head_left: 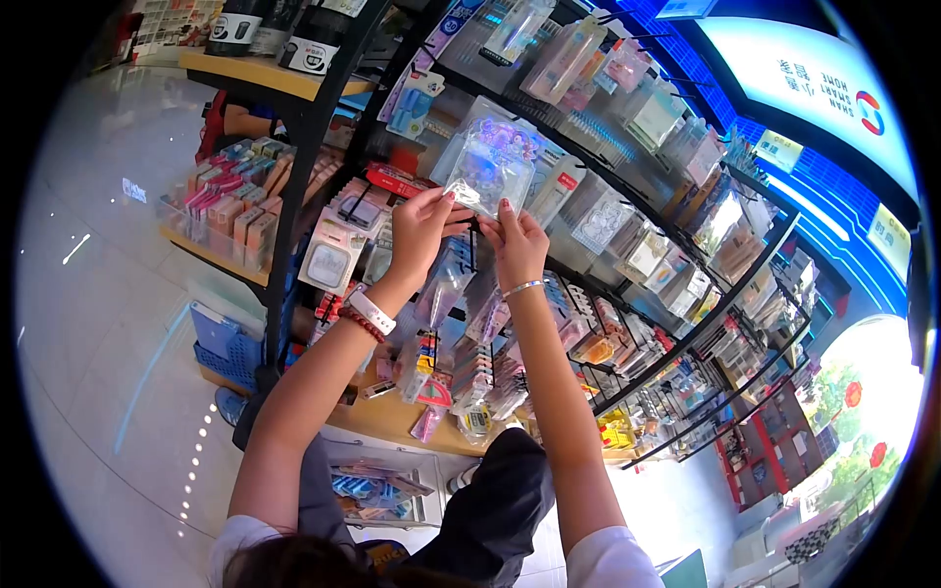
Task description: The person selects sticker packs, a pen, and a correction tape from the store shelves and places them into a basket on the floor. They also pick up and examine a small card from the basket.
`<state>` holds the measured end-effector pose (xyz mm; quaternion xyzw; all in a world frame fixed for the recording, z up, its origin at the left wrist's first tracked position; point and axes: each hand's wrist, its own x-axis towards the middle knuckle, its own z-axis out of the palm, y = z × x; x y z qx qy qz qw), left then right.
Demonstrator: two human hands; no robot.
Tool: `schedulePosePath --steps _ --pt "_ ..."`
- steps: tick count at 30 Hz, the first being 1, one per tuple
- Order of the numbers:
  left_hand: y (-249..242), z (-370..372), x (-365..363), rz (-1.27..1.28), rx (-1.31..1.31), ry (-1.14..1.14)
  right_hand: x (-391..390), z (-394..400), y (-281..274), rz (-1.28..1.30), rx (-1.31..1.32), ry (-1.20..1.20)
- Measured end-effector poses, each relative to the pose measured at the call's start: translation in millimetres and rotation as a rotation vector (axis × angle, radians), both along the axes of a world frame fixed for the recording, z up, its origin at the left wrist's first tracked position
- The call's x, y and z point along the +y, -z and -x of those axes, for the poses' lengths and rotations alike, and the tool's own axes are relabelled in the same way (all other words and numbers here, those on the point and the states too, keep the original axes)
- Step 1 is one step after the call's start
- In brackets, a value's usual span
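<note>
Both arms reach up to the display rack, and my hands hold a clear plastic packet [490,162] with shiny purple and blue decoration by its lower edge. My left hand [421,233] pinches its lower left corner, a white band and a red bead bracelet on that wrist. Thumb and fingers of my right hand [517,245] close on the lower right side, below a thin bracelet. What exactly is inside the packet I cannot make out. Behind it hang other packets, and a red box [397,181] lies just left of it.
The rack's hooks carry many hanging packages [627,245]. A wooden bottom shelf [382,421] is at knee height, with a clear bin [382,485] of packets below. Left are a black post [299,196] and a side shelf of boxes [235,211]. Behind it, another person's arm [245,120] shows.
</note>
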<state>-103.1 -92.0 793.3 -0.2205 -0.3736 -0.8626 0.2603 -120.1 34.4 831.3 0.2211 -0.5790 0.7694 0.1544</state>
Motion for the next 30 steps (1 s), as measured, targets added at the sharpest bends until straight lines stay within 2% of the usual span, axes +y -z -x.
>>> schedulePosePath --steps 8,14,30 --pt "14 0 1 0.026 0.009 -0.025 -1 -6 10 -0.005 0.036 -0.004" --pt "12 8 1 0.024 -0.039 0.011 2 4 8 0.018 -0.042 0.005" --pt "8 8 -1 -0.046 -0.044 0.123 2 5 0 0.043 -0.016 0.031"
